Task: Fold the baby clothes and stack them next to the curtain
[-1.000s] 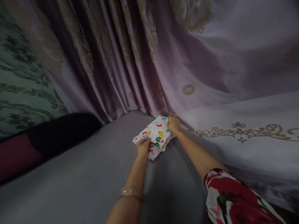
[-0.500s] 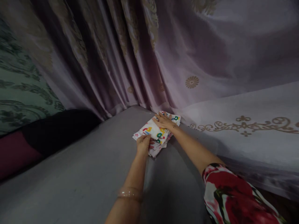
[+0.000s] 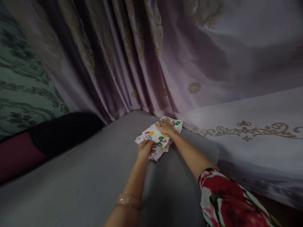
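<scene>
A stack of folded white cloths with a colourful print point(image 3: 155, 133) lies near the far corner of a grey flat surface point(image 3: 94, 176). My right hand point(image 3: 166, 126) rests on top of the stack, palm down with its fingers spread. At the stack's near left edge, my left hand point(image 3: 145, 148) has its fingers closed on the edge of the printed cloth. Other folded layers with a pinkish print show beneath, beside the left fingers.
Purple curtains point(image 3: 132, 63) with gold patterns hang behind the surface and along its right side. A black and dark red cushion-like object point(image 3: 63, 132) lies along the left edge, below a green patterned wall point(image 3: 23, 85).
The whole view has shifted slightly. My right hand stays spread on the stack, and my left fingers remain at its near left edge. The cloths look almost the same.
</scene>
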{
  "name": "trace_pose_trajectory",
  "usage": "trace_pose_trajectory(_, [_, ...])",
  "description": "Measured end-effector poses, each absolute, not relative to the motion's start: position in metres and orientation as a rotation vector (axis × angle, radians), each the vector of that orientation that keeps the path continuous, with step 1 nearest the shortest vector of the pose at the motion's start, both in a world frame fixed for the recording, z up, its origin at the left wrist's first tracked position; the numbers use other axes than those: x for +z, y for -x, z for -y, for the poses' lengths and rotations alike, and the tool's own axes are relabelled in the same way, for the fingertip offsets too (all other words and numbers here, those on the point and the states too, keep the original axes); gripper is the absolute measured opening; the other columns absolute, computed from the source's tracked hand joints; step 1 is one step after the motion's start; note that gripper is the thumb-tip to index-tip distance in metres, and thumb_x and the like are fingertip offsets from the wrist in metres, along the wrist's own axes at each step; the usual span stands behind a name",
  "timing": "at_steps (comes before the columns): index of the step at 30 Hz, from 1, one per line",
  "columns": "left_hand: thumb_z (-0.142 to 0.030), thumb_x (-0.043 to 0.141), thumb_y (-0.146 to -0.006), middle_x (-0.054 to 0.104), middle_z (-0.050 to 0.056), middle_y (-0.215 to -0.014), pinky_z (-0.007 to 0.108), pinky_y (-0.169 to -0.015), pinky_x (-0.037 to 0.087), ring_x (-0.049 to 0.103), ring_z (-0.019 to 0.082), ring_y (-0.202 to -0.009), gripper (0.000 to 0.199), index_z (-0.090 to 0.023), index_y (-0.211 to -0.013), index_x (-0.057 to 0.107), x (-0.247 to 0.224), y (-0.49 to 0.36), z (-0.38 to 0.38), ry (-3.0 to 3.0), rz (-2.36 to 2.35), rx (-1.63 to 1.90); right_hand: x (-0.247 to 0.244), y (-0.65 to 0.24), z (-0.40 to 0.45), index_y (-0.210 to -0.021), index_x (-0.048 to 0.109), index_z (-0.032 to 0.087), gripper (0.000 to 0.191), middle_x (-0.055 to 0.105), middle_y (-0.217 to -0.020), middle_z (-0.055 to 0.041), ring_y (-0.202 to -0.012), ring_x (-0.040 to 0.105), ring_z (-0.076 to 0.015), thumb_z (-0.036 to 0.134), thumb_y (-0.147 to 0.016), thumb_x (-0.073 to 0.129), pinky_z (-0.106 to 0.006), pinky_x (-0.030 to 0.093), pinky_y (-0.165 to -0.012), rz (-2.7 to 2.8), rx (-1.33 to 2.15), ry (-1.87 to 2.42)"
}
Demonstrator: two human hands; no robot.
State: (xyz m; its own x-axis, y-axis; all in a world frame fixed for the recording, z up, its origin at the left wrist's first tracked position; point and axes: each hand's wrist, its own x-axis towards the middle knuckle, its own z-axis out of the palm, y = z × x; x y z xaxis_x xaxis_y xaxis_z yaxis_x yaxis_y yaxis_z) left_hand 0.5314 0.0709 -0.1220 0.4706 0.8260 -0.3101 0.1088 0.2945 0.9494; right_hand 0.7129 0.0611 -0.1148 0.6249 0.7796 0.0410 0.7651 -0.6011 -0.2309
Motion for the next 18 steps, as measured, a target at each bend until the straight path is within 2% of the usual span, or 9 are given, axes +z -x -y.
trace_pose_trajectory(1, [-0.011, 0.059, -0.080, 0.071, 0.009, -0.076, 0.023, -0.052, 0.053, 0.068, 0.015, -0.062, 0.002, -0.013, -0.080, 0.060, -0.120, -0.524, -0.068, -1.165, -0.944, 0.614, -0.112, -0.708, -0.060, -0.143, 0.042, 0.023, 0.064, 0.030, -0.154, -0.0115, -0.141, 0.017, -0.0388, 0.059, -0.095, 0.023, -0.067, 0.009, -0.107, 1.260, 0.058, 2.628])
trace_pose_trajectory(3, [-0.014, 0.061, -0.079, 0.071, 0.009, -0.080, 0.024, -0.057, 0.054, 0.068, 0.015, -0.065, 0.012, -0.012, -0.091, 0.059, -0.119, -0.503, -0.067, -1.116, -0.852, 0.661, -0.109, -0.693, -0.057, -0.144, 0.041, 0.020, 0.059, 0.028, -0.154, -0.0142, -0.142, 0.015, -0.0370, 0.052, -0.097, 0.026, -0.064, 0.008, -0.109, 1.328, -0.065, 2.595])
trace_pose_trajectory(5, [-0.022, 0.065, -0.078, 0.071, 0.009, -0.078, 0.022, -0.055, 0.052, 0.068, 0.015, -0.064, 0.023, -0.012, -0.098, 0.059, -0.123, -0.477, -0.070, -1.136, -0.815, 0.702, -0.109, -0.676, -0.054, -0.144, 0.041, 0.022, 0.054, 0.027, -0.155, -0.0131, -0.144, 0.012, -0.0337, 0.047, -0.097, 0.030, -0.061, 0.006, -0.111, 1.516, -0.159, 2.482])
trace_pose_trajectory(9, [-0.035, 0.072, -0.069, 0.069, 0.006, -0.072, 0.020, -0.052, 0.048, 0.063, 0.012, -0.057, 0.038, -0.012, -0.096, 0.061, -0.134, -0.412, -0.091, -1.249, -0.949, 0.781, -0.115, -0.648, -0.052, -0.142, 0.044, 0.028, 0.050, 0.027, -0.156, -0.0087, -0.144, 0.013, -0.0311, 0.046, -0.097, 0.031, -0.060, 0.007, -0.112, 1.827, -0.120, 2.284])
trace_pose_trajectory(14, [-0.036, 0.066, -0.070, 0.070, 0.005, -0.076, 0.022, -0.058, 0.052, 0.066, 0.014, -0.063, 0.035, -0.017, -0.099, 0.061, -0.148, -0.320, -0.123, -1.297, -1.206, 0.839, -0.123, -0.639, -0.053, -0.135, 0.053, 0.029, 0.046, 0.042, -0.147, -0.0085, -0.139, 0.029, -0.0294, 0.043, -0.098, 0.030, -0.058, 0.013, -0.111, 1.893, -0.099, 2.296])
trace_pose_trajectory(18, [-0.040, 0.062, -0.070, 0.072, 0.005, -0.075, 0.025, -0.058, 0.055, 0.069, 0.018, -0.065, 0.034, -0.019, -0.096, 0.062, -0.163, -0.244, -0.140, -1.329, -1.403, 0.890, -0.126, -0.638, -0.056, -0.125, 0.063, 0.028, 0.043, 0.048, -0.142, -0.0090, -0.136, 0.032, -0.0305, 0.040, -0.098, 0.032, -0.059, 0.012, -0.110, 1.865, -0.132, 2.331])
